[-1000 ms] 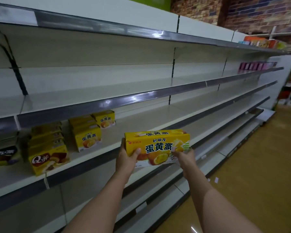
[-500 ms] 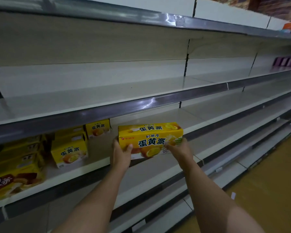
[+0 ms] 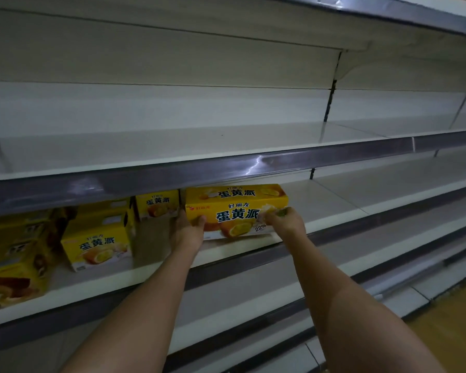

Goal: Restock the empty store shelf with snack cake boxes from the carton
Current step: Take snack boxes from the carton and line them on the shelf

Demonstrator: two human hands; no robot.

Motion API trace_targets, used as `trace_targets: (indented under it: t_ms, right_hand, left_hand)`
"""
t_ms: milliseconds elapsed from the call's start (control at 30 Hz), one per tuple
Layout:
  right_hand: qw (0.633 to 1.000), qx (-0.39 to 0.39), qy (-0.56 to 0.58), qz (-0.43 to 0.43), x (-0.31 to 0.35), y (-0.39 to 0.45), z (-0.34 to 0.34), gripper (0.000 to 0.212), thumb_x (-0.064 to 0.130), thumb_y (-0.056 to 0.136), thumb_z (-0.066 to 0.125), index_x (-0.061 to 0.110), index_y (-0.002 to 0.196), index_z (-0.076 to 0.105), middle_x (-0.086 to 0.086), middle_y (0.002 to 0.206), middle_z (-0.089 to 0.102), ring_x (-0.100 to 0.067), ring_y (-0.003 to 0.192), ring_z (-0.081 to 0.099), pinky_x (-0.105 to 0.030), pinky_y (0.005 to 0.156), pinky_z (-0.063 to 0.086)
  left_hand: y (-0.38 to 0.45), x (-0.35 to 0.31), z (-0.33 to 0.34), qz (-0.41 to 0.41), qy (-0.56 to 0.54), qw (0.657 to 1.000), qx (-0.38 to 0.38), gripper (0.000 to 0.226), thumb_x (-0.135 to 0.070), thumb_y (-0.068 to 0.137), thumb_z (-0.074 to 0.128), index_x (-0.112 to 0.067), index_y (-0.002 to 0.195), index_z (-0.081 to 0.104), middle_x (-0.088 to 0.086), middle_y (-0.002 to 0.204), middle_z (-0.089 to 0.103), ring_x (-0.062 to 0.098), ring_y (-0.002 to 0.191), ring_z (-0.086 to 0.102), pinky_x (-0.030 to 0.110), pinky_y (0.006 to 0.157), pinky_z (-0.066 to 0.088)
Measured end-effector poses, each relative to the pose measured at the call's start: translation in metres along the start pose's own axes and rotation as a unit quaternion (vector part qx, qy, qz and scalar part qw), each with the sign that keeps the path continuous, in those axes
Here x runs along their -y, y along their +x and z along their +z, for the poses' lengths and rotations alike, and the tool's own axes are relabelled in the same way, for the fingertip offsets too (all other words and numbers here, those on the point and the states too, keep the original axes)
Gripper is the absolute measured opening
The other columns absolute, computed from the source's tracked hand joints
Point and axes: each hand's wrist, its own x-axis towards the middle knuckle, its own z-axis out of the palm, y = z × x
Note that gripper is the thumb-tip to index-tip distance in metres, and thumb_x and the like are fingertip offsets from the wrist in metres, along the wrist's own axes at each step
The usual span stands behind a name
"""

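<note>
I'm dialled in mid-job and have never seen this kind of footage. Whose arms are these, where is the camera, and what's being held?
There is no machine here: a person wears one camera on the head, looking forward and down, so the bare arms are theirs. The left hand and right hand grip the ends of a yellow snack cake box, which sits low over the white shelf. To its left stand more yellow boxes of the same kind, already shelved. The shelf above shows nothing on it.

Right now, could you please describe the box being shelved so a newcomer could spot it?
Find the shelf holding yellow boxes. Right of the small box at the back sits the held box. It alone is gripped by the left hand and right hand.
</note>
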Motion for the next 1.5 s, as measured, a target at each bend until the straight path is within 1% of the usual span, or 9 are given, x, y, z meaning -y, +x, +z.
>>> trace_targets:
  t_ms: [233, 400, 567, 667, 833, 1133, 1267, 1367, 1500]
  right_hand:
    - [1.0, 0.022, 0.006, -0.02, -0.003, 0.055, 0.008, 0.058, 0.035, 0.068, 0.081, 0.01, 0.113, 0.054, -0.007, 0.109, 0.063, -0.026, 0.099, 0.061, -0.038, 0.088, 0.051]
    - [0.998, 0.037, 0.051, -0.032, -0.013, 0.083, 0.02, 0.06, 0.03, 0.071, 0.081, 0.008, 0.118, 0.052, -0.01, 0.114, 0.062, -0.03, 0.108, 0.06, -0.04, 0.094, 0.048]
    - [0.998, 0.036, 0.02, -0.038, -0.008, 0.098, 0.034, 0.062, 0.03, 0.084, 0.067, 0.012, 0.137, 0.041, -0.016, 0.132, 0.042, -0.037, 0.114, 0.053, -0.045, 0.099, 0.046]
    - [0.998, 0.03, 0.006, -0.055, -0.007, 0.105, 0.04, 0.061, 0.03, 0.088, 0.063, 0.013, 0.141, 0.039, -0.018, 0.136, 0.035, -0.04, 0.116, 0.05, -0.042, 0.1, 0.044]
    - [0.995, 0.022, -0.03, -0.094, -0.006, 0.114, 0.052, 0.057, 0.034, 0.091, 0.057, 0.012, 0.14, 0.039, -0.019, 0.134, 0.038, -0.041, 0.114, 0.051, -0.04, 0.096, 0.041]
    - [0.988, 0.046, -0.043, -0.139, 0.005, 0.123, 0.062, 0.067, 0.035, 0.092, 0.055, 0.002, 0.142, 0.026, -0.021, 0.139, 0.041, -0.038, 0.125, 0.046, -0.039, 0.098, 0.039]
    - [0.984, 0.032, -0.054, -0.168, 0.004, 0.126, 0.065, 0.061, 0.032, 0.092, 0.057, -0.001, 0.134, 0.026, -0.024, 0.128, 0.055, -0.04, 0.116, 0.054, -0.039, 0.086, 0.043]
    - [0.983, 0.054, -0.064, -0.164, 0.006, 0.128, 0.069, 0.052, 0.03, 0.091, 0.056, 0.0, 0.128, 0.033, -0.023, 0.129, 0.053, -0.04, 0.118, 0.052, -0.04, 0.09, 0.042]
    - [0.981, 0.074, -0.085, -0.157, 0.009, 0.134, 0.071, 0.062, 0.028, 0.086, 0.061, 0.005, 0.137, 0.035, -0.018, 0.136, 0.043, -0.038, 0.124, 0.046, -0.042, 0.102, 0.04]
  left_hand:
    - [0.023, 0.004, 0.036, -0.004, -0.002, 0.998, -0.066, 0.047, -0.033, 0.093, 0.056, -0.013, 0.133, 0.046, 0.016, 0.128, 0.056, 0.036, 0.115, 0.054, 0.048, 0.096, 0.045]
    - [0.032, 0.011, 0.045, 0.012, 0.036, 0.995, -0.095, 0.027, -0.022, 0.095, 0.055, -0.014, 0.121, 0.056, 0.015, 0.119, 0.061, 0.036, 0.108, 0.057, 0.045, 0.092, 0.048]
    - [0.058, 0.016, 0.039, 0.054, 0.222, 0.964, -0.137, 0.035, -0.026, 0.093, 0.057, -0.02, 0.127, 0.054, 0.021, 0.124, 0.054, 0.043, 0.104, 0.057, 0.047, 0.083, 0.049]
    - [0.071, 0.017, 0.04, 0.077, 0.255, 0.953, -0.142, 0.036, -0.024, 0.092, 0.058, -0.015, 0.126, 0.057, 0.022, 0.123, 0.056, 0.041, 0.107, 0.055, 0.046, 0.083, 0.047]
    - [0.084, 0.018, 0.047, 0.056, 0.173, 0.969, -0.168, 0.029, -0.013, 0.09, 0.057, -0.007, 0.118, 0.059, 0.022, 0.116, 0.061, 0.042, 0.104, 0.059, 0.047, 0.083, 0.05]
    - [0.091, 0.011, 0.071, 0.013, 0.024, 0.981, -0.194, 0.049, -0.009, 0.091, 0.055, -0.002, 0.136, 0.036, 0.025, 0.13, 0.053, 0.044, 0.115, 0.053, 0.046, 0.092, 0.046]
    - [0.087, 0.004, 0.076, 0.002, -0.023, 0.983, -0.181, 0.048, -0.001, 0.088, 0.053, 0.003, 0.132, 0.034, 0.024, 0.131, 0.049, 0.042, 0.116, 0.051, 0.043, 0.091, 0.045]
    - [0.086, 0.006, 0.077, 0.003, -0.046, 0.984, -0.171, 0.055, -0.002, 0.086, 0.053, -0.003, 0.136, 0.031, 0.021, 0.136, 0.047, 0.042, 0.118, 0.05, 0.044, 0.095, 0.045]
    - [0.09, 0.014, 0.075, 0.026, -0.068, 0.988, -0.137, 0.08, 0.001, 0.083, 0.055, -0.021, 0.151, 0.02, 0.01, 0.148, 0.039, 0.034, 0.128, 0.045, 0.041, 0.102, 0.042]
